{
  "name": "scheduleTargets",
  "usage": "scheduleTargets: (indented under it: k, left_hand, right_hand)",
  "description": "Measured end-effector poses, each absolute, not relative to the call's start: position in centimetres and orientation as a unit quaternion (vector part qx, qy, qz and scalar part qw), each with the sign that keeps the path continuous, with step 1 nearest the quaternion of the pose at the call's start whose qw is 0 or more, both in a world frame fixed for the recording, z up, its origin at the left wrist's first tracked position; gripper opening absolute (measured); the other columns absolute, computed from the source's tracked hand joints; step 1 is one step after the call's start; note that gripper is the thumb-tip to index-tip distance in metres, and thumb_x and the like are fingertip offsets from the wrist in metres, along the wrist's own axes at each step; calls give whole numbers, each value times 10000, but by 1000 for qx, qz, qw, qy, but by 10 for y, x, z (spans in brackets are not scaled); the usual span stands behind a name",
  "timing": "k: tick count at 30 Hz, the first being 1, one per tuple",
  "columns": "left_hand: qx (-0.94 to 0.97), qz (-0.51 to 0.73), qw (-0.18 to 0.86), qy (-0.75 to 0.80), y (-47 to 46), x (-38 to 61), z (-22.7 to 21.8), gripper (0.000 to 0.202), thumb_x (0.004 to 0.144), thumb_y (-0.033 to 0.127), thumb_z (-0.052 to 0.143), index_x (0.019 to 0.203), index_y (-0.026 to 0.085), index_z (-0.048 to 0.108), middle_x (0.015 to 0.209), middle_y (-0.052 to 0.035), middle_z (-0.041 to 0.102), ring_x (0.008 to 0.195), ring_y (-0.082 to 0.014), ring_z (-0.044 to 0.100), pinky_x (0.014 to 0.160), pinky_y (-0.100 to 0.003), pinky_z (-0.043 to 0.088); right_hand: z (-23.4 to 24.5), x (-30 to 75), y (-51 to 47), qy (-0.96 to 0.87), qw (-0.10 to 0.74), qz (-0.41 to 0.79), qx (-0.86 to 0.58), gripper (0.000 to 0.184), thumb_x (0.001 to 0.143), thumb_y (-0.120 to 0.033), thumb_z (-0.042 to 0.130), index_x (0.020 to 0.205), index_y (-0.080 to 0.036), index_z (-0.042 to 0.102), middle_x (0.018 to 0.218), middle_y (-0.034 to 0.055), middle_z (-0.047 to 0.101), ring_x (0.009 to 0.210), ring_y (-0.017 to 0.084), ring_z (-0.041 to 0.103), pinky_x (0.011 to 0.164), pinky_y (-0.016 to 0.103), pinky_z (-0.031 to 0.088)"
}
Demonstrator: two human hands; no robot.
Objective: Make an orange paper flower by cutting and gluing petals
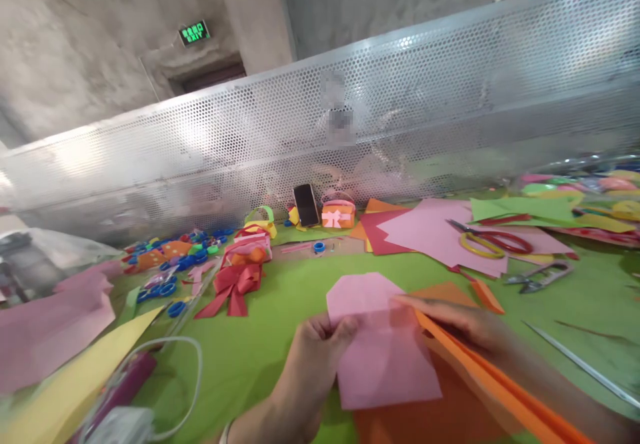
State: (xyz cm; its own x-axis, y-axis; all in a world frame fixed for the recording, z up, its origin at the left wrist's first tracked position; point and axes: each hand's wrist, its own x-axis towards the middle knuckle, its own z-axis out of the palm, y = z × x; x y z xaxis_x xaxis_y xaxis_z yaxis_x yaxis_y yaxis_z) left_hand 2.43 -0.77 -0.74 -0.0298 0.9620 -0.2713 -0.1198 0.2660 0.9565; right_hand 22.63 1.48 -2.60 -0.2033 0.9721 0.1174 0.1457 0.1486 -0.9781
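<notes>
My left hand (315, 357) pinches the left edge of a pink sheet (380, 364), thumb on top. The sheet has clipped upper corners and faint crease lines. My right hand (460, 321) reaches in from the right, its fingertips at the pink sheet's right edge. An orange sheet (480, 371), bent up along a long edge, runs across this hand and hides its thumb. More orange material (420, 424) lies under the pink sheet. Beyond my left hand sits a red bow (237, 287) beside a small pink bag (250, 247).
Scissors (483, 244) lie on pink sheets (425, 224) at the right, near thread snips (540, 276). A phone (306, 205) leans at the back beside a small orange bag (338, 216). A white cable (200, 371) and purple glue gun (125, 384) lie front left. Perforated metal panel (280, 117) stands behind.
</notes>
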Motion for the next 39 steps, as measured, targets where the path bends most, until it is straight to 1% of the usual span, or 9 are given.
scheduleTargets:
  k: [5, 7, 12, 17, 22, 26, 29, 33, 39]
  left_hand:
    - [432, 461, 572, 523, -5, 22, -12, 537, 531, 639, 795, 641, 119, 720, 558, -9, 587, 528, -100, 436, 508, -227, 280]
    - [449, 457, 566, 519, -3, 21, -16, 578, 496, 667, 800, 642, 113, 727, 557, -15, 585, 544, -109, 443, 503, -229, 272]
    - [431, 475, 559, 525, -3, 21, -23, 588, 507, 662, 813, 691, 105, 769, 588, -36, 635, 532, -97, 450, 521, -225, 302]
    - [428, 486, 567, 509, -4, 25, -17, 570, 479, 649, 837, 735, 141, 805, 717, -95, 736, 578, -127, 519, 573, -246, 384]
    - [413, 489, 569, 517, -6, 25, -16, 522, 485, 602, 849, 730, 143, 806, 744, -105, 747, 594, -142, 542, 591, -257, 415]
    - [414, 473, 590, 507, -14, 23, -13, 456, 526, 428, 877, 887, 164, 791, 809, -80, 739, 691, -181, 594, 625, -259, 442]
    - [450, 463, 605, 467, -17, 21, -13, 487, 565, 456, 863, 949, 170, 770, 826, -78, 725, 725, -194, 606, 654, -272, 463]
    - [437, 468, 559, 527, -13, 21, -20, 538, 590, 625, 797, 842, 151, 756, 805, -75, 717, 723, -196, 609, 650, -280, 477]
    - [387, 524, 555, 517, -10, 24, -19, 560, 608, 604, 797, 950, 164, 736, 1045, -101, 734, 1011, -284, 643, 872, -345, 503]
  right_hand:
    - [-26, 230, 22, -606, 399, 538, -429, 389, 813, -553, 644, 1042, -271, 785, 1202, 84, 714, 1213, 358, 576, 1015, 452, 474]
    - [-29, 233, 25, -608, 383, 549, -427, 458, 829, -581, 623, 1143, -267, 740, 1260, 88, 683, 1249, 332, 549, 1042, 433, 451]
    - [-32, 237, 24, -602, 376, 517, -478, 736, 817, -547, 626, 1453, -239, 419, 1144, 94, 718, 1069, 301, 653, 921, 434, 502]
    - [-24, 231, 19, -564, 380, 538, -498, 607, 781, -533, 613, 1290, -214, 523, 1106, 105, 713, 1082, 297, 633, 944, 440, 451]
    - [-18, 225, 17, -505, 420, 569, -495, 512, 700, -512, 690, 1097, -215, 566, 931, 69, 727, 932, 283, 661, 773, 376, 502]
    - [-19, 224, 15, -463, 458, 579, -491, 510, 691, -522, 702, 1085, -237, 549, 829, 9, 699, 861, 235, 634, 705, 315, 475]
    - [-22, 224, 15, -466, 463, 554, -511, 541, 684, -550, 694, 1098, -240, 534, 712, -24, 658, 773, 222, 611, 664, 306, 461]
    - [-25, 223, 14, -501, 443, 546, -505, 513, 747, -589, 644, 1102, -238, 527, 823, 18, 702, 822, 242, 627, 696, 332, 472]
    - [-30, 221, 10, -520, 409, 586, -469, 595, 775, -551, 680, 1237, -237, 474, 1067, 72, 697, 973, 273, 645, 803, 363, 504]
